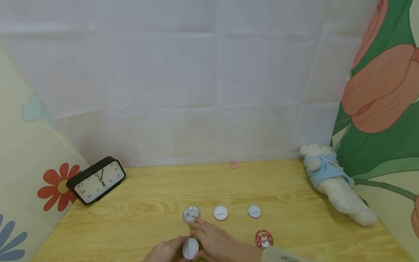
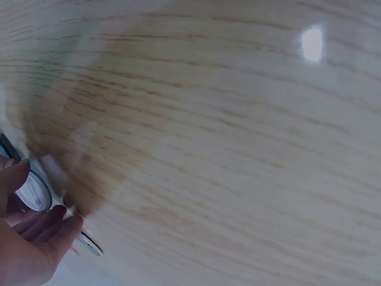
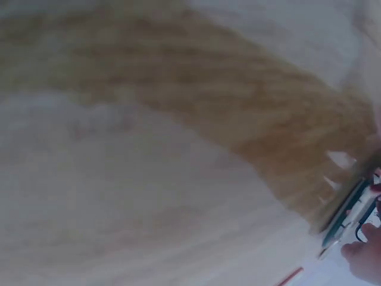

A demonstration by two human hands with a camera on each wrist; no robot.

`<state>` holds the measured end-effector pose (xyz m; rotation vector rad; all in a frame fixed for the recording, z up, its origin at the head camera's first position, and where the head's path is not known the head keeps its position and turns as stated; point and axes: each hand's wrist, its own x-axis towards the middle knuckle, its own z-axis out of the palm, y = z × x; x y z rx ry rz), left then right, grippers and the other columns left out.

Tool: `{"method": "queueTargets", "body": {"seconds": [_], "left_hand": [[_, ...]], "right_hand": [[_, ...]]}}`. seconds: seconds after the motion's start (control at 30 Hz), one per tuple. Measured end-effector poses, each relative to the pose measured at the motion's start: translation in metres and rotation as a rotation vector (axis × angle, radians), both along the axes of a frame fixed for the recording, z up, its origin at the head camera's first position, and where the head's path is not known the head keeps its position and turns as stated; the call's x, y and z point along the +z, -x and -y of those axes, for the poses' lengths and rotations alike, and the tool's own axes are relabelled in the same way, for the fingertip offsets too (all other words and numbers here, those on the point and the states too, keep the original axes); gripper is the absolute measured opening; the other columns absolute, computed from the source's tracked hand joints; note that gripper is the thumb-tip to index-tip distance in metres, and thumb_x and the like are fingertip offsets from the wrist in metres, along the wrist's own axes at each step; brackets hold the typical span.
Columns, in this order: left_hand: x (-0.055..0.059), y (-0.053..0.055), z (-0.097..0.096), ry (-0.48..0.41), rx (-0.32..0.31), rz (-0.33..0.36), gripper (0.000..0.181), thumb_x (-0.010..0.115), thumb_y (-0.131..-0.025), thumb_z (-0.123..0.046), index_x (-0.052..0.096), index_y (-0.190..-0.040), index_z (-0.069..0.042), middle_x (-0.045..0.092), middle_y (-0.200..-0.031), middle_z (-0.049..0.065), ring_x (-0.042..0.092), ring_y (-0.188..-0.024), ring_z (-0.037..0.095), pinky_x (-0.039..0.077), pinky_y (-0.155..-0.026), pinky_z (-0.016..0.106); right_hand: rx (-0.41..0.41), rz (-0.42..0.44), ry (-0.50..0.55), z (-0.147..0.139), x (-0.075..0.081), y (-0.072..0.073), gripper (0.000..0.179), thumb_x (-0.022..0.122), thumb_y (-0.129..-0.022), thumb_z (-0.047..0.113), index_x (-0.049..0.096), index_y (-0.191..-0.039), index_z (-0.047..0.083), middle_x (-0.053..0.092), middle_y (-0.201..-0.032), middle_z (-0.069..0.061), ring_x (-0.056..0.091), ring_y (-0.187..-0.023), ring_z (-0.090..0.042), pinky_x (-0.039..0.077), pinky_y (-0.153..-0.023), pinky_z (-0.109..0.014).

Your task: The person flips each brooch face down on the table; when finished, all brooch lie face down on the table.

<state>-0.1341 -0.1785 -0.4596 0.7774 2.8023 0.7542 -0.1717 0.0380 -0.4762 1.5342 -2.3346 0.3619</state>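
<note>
Between the two hands, in the head view, a round pin-back badge [image 1: 190,249] shows its white back. My left hand [image 1: 166,250] grips its left side; in the left wrist view the thumb and curled fingers of that hand [image 2: 33,244] surround the badge [image 2: 37,192]. My right hand [image 1: 217,239] holds the badge's right side, its extended fingers reaching over to the lower edge of a silver-backed badge [image 1: 190,211] on the table. At the right wrist view's edge, part of the right hand [image 3: 366,256] appears beside edge-on discs [image 3: 345,214]. Other fingers are hidden.
Two white-backed badges [image 1: 220,213] lie right of the silver one, with a red patterned badge [image 1: 264,239] nearer the right sleeve. A pink ring [image 1: 234,165] is at the back. A black clock [image 1: 98,180] stands left; a plush toy [image 1: 330,178] lies right.
</note>
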Motion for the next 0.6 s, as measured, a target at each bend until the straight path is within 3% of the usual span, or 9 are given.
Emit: {"method": "queueTargets", "body": {"seconds": [0.07,0.13,0.27,0.37,0.47,0.6], "left_hand": [[-0.004,0.000,0.001,0.016,0.000,-0.023,0.047,0.076,-0.085,-0.031,0.063,-0.115,0.004,0.064,-0.115,0.024,0.062,-0.103,0.045,0.057,-0.075,0.050],[-0.009,-0.001,0.003,0.038,-0.018,-0.091,0.050,0.077,-0.084,-0.032,0.064,-0.114,0.005,0.062,-0.118,0.027,0.058,-0.106,0.050,0.056,-0.076,0.053],[-0.019,-0.002,0.006,0.096,-0.068,-0.276,0.052,0.080,-0.080,-0.033,0.066,-0.110,0.007,0.063,-0.117,0.025,0.059,-0.108,0.047,0.057,-0.080,0.046],[-0.021,-0.004,0.006,0.107,-0.071,-0.329,0.050,0.081,-0.078,-0.032,0.067,-0.107,0.006,0.064,-0.115,0.024,0.060,-0.105,0.045,0.058,-0.079,0.043],[-0.019,-0.004,0.006,0.109,-0.062,-0.289,0.049,0.080,-0.080,-0.031,0.067,-0.107,0.007,0.063,-0.116,0.025,0.059,-0.107,0.046,0.058,-0.079,0.045],[-0.013,-0.002,0.004,0.111,-0.039,-0.166,0.051,0.077,-0.083,-0.031,0.065,-0.111,0.010,0.061,-0.121,0.026,0.056,-0.112,0.048,0.055,-0.084,0.050]], "right_hand": [[-0.002,0.005,-0.005,0.000,-0.002,0.000,0.053,0.069,-0.085,0.047,0.060,-0.117,0.005,0.050,-0.140,-0.018,0.044,-0.133,-0.034,0.036,-0.111,-0.032],[-0.005,0.010,-0.014,0.001,-0.003,0.000,0.051,0.067,-0.086,0.046,0.061,-0.116,0.006,0.050,-0.140,-0.018,0.043,-0.133,-0.034,0.037,-0.110,-0.032],[-0.013,0.059,-0.025,0.002,-0.005,-0.001,0.046,0.065,-0.089,0.045,0.062,-0.116,0.007,0.048,-0.143,-0.017,0.041,-0.135,-0.034,0.038,-0.109,-0.033],[-0.009,0.120,-0.014,0.002,-0.005,-0.001,0.045,0.064,-0.091,0.045,0.062,-0.117,0.008,0.046,-0.144,-0.016,0.039,-0.136,-0.034,0.039,-0.109,-0.035],[-0.004,0.201,-0.006,0.002,-0.004,0.000,0.043,0.063,-0.093,0.042,0.062,-0.119,0.008,0.044,-0.147,-0.015,0.036,-0.138,-0.034,0.039,-0.109,-0.037],[-0.008,0.252,-0.016,0.001,-0.003,0.001,0.040,0.065,-0.094,0.035,0.063,-0.123,0.008,0.043,-0.148,-0.013,0.034,-0.139,-0.034,0.039,-0.109,-0.039]]}}
